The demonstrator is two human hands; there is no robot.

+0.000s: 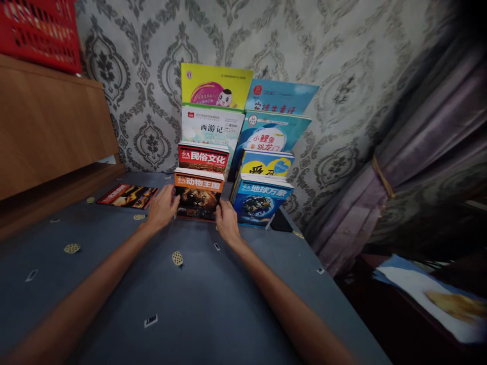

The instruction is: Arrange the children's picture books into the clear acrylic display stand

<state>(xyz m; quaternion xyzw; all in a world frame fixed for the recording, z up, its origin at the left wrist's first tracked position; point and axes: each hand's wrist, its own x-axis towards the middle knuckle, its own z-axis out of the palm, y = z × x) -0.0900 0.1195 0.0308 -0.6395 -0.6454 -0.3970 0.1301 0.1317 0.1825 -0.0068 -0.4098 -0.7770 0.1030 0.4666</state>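
An upright orange-and-black book (199, 195) with a lion on its cover stands at the front of the left row of books. My left hand (163, 207) is closed at its left edge, and my right hand (227, 221) grips its right edge low down. Behind it rise a red-topped book (203, 158), a white book (211, 126) and a yellow-green book (216, 86). The right row has a blue book with a globe (261, 203) in front, close to my right hand. A yellow-and-blue book (266, 165) and two bluish books, one a teal book (274, 126), stand behind that.
A dark red book (127, 196) lies flat on the blue-grey tabletop (182, 304), left of my left hand. At left is a wooden cabinet (53, 126) with a red basket (41, 35) on top. A flat black object (282, 221) lies beside the right row. A tied curtain (365, 203) hangs at right.
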